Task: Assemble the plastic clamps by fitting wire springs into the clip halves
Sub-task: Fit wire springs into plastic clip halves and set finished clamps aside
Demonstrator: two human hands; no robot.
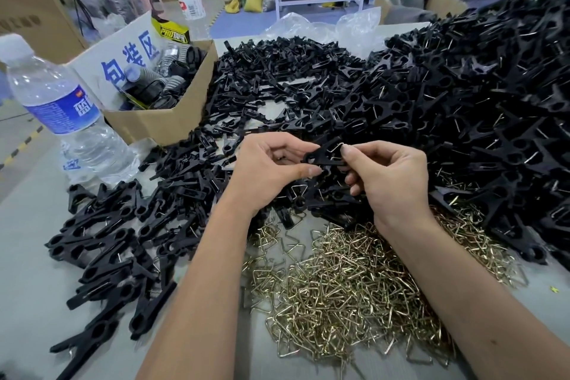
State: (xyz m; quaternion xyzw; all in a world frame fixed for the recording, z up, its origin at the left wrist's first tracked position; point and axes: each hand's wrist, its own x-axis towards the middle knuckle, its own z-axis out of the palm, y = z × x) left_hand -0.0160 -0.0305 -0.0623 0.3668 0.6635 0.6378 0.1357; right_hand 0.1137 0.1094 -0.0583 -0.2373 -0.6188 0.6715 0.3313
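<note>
Holding 1 black clamp point(324, 157) between both hands, just above the near edge of the loose clip-half pile point(277, 83). Our left hand point(271, 170) pinches it at the ringed end, thumb under, fingers curled over. Our right hand point(391, 176) grips the forked end, thumb tip touching a wire spring point(336, 147) seated in the clamp. Nearer to us than that pile, the brass-coloured wire spring heap point(354, 281) lies on the tabletop point(30, 225), under our forearms. Right of the pile, a much taller mound of clamps point(493, 102) with wire showing in them. Left of the pile, a cardboard box point(163, 120) of dark parts, and left of that a water bottle point(61, 111). A 2nd bottle point(189, 0) stands behind the box. More black clamps point(101, 244) lie scattered nearer us than the box.
</note>
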